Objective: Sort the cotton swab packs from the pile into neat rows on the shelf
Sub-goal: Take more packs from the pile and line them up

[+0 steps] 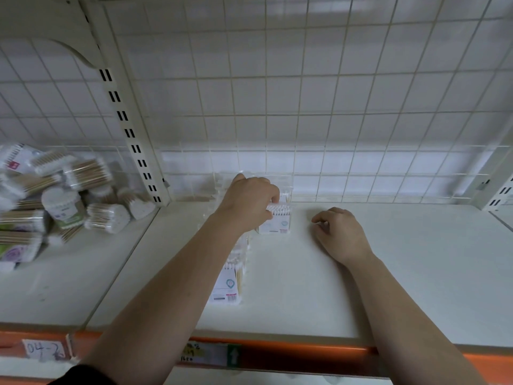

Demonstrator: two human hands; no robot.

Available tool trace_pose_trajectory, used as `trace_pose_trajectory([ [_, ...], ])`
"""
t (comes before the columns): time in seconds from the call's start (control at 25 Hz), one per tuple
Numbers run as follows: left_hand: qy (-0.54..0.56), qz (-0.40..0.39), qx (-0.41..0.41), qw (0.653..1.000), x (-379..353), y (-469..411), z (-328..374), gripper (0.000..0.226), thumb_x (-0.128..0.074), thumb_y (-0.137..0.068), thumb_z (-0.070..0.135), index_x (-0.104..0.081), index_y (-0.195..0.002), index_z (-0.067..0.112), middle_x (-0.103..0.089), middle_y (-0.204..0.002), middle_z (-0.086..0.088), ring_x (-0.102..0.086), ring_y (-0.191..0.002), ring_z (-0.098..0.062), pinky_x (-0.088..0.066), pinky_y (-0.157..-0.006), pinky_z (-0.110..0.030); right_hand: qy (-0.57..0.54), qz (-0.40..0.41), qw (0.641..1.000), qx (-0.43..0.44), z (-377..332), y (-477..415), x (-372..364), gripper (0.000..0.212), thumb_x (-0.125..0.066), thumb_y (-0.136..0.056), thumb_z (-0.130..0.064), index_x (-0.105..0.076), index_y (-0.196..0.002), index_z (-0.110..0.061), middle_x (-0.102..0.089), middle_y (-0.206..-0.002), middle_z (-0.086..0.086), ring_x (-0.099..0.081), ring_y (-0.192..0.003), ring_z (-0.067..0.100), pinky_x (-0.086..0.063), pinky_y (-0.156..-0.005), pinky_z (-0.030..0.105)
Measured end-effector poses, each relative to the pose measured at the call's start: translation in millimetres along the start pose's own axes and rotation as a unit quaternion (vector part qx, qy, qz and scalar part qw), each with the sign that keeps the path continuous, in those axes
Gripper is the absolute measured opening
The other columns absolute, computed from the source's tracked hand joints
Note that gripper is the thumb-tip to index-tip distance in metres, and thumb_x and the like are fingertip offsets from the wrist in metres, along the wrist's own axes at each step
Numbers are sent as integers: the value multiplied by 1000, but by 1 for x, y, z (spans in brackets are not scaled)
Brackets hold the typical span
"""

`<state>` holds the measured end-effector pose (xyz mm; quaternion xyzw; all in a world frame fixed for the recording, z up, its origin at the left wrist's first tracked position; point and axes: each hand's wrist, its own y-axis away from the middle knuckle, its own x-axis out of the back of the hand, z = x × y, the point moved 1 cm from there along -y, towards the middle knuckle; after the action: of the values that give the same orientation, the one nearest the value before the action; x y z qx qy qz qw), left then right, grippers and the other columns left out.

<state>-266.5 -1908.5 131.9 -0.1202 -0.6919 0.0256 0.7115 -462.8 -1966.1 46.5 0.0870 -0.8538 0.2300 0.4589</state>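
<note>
There, our left hand (249,200) curled its fingers round a cotton swab pack (277,223) at the back of the shelf (388,273); our right hand (340,233) rested beside it, loosely curled, holding nothing, the pile (55,201) far left.

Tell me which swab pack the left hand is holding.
The flat pack by the back grid, pinched at its top by the left hand; the other pack lies nearer the front edge.

Blurred pile (55,201) partly beyond left edge
</note>
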Motion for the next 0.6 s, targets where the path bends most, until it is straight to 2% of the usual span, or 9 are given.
trace_pose_trajectory([
  [0.24,-14,-12,-3,1000,-2,-12,-2,27,-68,-82,28,-62,-108,24,-57,-104,6,-54,-97,-16,-30,-88,-29,26,9,1000,3,-1,1,-6,16,-57,-82,-15,-70,-91,-14,-60,-91,5,-48,-87,30,-44,-75,37],
  [0.4,0,-18,-7,1000,-3,-16,-4,27,-69,-81,27,-61,-107,21,-59,-105,4,-54,-97,-17,-29,-80,-27,29,2,1000,2,1,2,-6,16,-57,-84,-17,-69,-95,-15,-59,-95,4,-48,-90,29,-44,-77,36],
  [0.6,-7,-21,10,1000,-6,-23,-6,28,-66,-85,26,-61,-112,21,-59,-108,3,-54,-99,-19,-27,-79,-26,20,-8,1000,-1,3,2,-4,17,-59,-84,-19,-69,-97,-17,-59,-98,3,-48,-93,28,-44,-80,37],
])
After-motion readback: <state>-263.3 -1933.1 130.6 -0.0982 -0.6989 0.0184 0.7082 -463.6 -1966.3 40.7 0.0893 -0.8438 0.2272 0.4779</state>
